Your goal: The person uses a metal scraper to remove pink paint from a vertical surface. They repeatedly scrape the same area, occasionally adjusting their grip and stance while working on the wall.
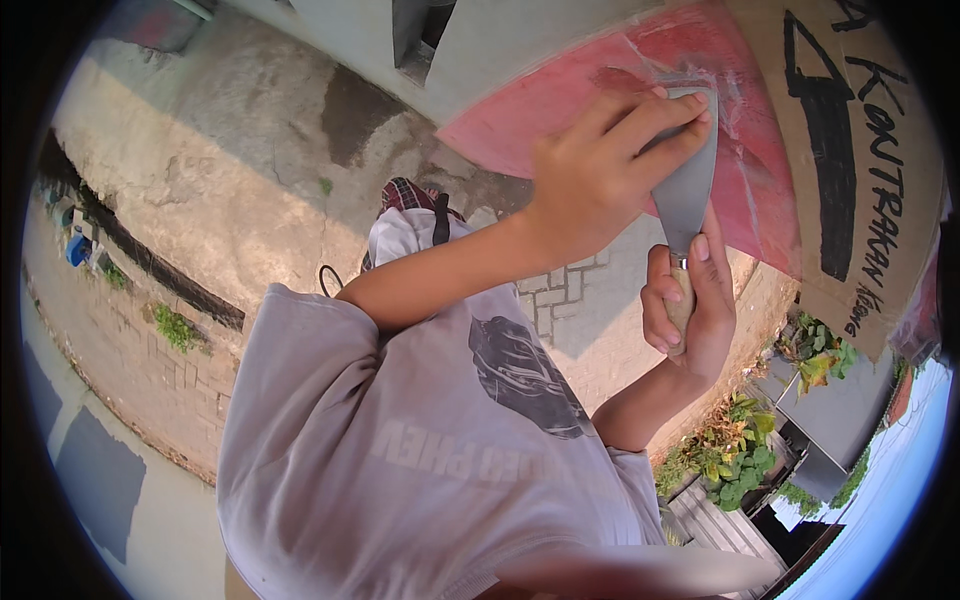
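A metal scraper (690, 190) with a wide grey blade and a wooden handle is pressed against a red painted wall (560, 100), blade edge up. My right hand (692, 300) is wrapped around the wooden handle. My left hand (600, 165) lies over the blade, its fingertips pushing on the blade near the top edge. Scratched, pale streaks show in the red paint around the blade tip (735, 90). My grey shirt (420, 450) fills the lower middle of the view.
A brown cardboard sign (850, 180) with a black arrow and black lettering hangs on the wall to the right of the scraper. Below are a paved brick floor (560, 290), a concrete yard (200, 170), a dark drain channel (130, 250) and green plants (730, 460).
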Demonstrator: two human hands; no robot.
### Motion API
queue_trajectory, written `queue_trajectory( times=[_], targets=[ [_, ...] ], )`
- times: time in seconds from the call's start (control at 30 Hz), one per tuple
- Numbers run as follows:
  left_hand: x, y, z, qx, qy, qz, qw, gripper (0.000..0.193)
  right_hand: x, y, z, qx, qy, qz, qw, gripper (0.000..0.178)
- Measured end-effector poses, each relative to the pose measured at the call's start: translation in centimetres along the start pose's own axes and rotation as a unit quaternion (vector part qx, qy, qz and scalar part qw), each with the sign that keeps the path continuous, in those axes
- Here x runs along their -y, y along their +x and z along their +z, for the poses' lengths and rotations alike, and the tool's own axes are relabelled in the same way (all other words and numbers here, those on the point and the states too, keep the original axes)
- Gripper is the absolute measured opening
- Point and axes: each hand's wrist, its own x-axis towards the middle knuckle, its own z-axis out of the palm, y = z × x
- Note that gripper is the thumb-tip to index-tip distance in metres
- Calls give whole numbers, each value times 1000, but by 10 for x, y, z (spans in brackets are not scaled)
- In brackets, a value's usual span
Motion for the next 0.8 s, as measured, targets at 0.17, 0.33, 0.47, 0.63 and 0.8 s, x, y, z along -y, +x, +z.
queue_trajectory(
  times=[0.17,0.33,0.47,0.63,0.8],
  targets=[
    [-4,-14,5,13,-19,-28,999,40,-8,-4,-7,-25,16,17,999,59],
    [-1,-17,11,6,-35,-37,999,39,-15,1,-14,1,-2,6,1000,61],
    [0,-14,6,20,-27,-36,999,39,-11,4,-12,3,19,18,1000,62],
    [1,-11,6,1,-8,-45,999,40,-6,5,-7,3,1,27,1000,60],
    [7,-10,8,-13,5,-18,1000,42,-5,9,-5,13,-9,18,1000,59]
  ],
)
